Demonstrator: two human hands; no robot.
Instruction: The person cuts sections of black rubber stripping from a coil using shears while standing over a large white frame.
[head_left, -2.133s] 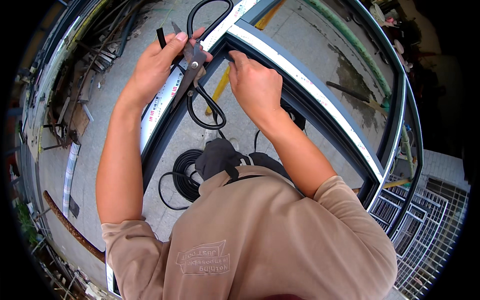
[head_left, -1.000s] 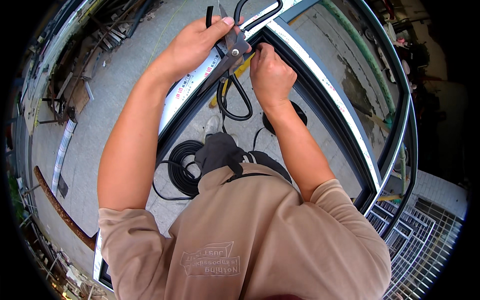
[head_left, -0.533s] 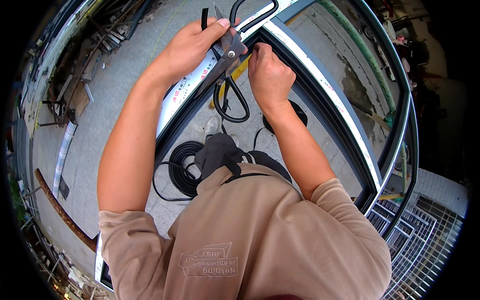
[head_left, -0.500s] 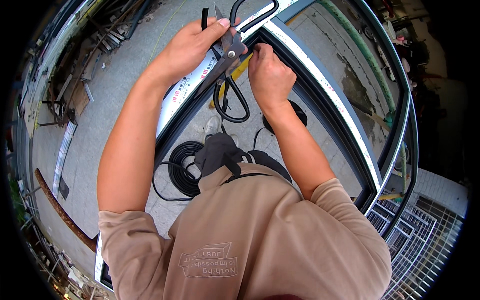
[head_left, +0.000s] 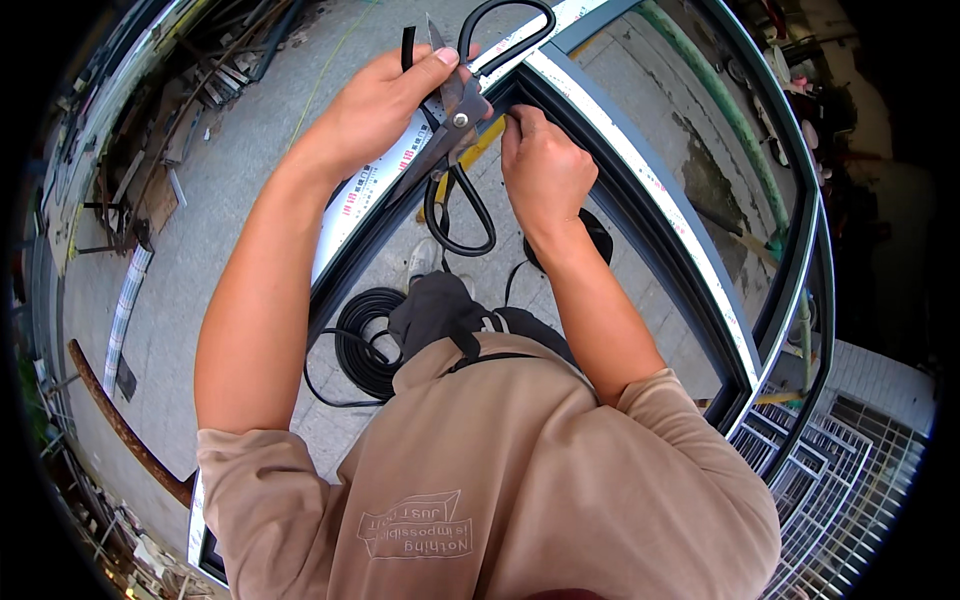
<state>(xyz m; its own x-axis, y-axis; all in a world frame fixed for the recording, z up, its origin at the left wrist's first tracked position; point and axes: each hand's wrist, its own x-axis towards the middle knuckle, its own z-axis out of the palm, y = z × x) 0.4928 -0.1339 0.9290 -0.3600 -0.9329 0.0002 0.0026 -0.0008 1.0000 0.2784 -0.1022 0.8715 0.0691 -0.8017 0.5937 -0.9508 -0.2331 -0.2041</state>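
My left hand (head_left: 395, 95) is closed around a pair of black-handled scissors (head_left: 461, 120) near their pivot, the blades spread apart. A short end of black rubber strip (head_left: 408, 47) sticks up beside the left thumb. At the inner far corner of a dark window frame (head_left: 645, 225) with white printed film, my right hand (head_left: 545, 160) has its fingers curled and pressed against the groove. What those fingers pinch, if anything, is hidden. One scissor loop stands above the frame's outer edge; the other hangs inside the opening.
A coil of black rubber strip (head_left: 368, 340) lies on the concrete floor by my legs. A dark round object (head_left: 580, 242) is behind my right forearm. A rusty curved bar (head_left: 130, 425) and scrap pieces lie left; metal grilles (head_left: 830, 460) stand lower right.
My right hand has shifted slightly down and right along the corner. The scissors in my left hand have barely moved.
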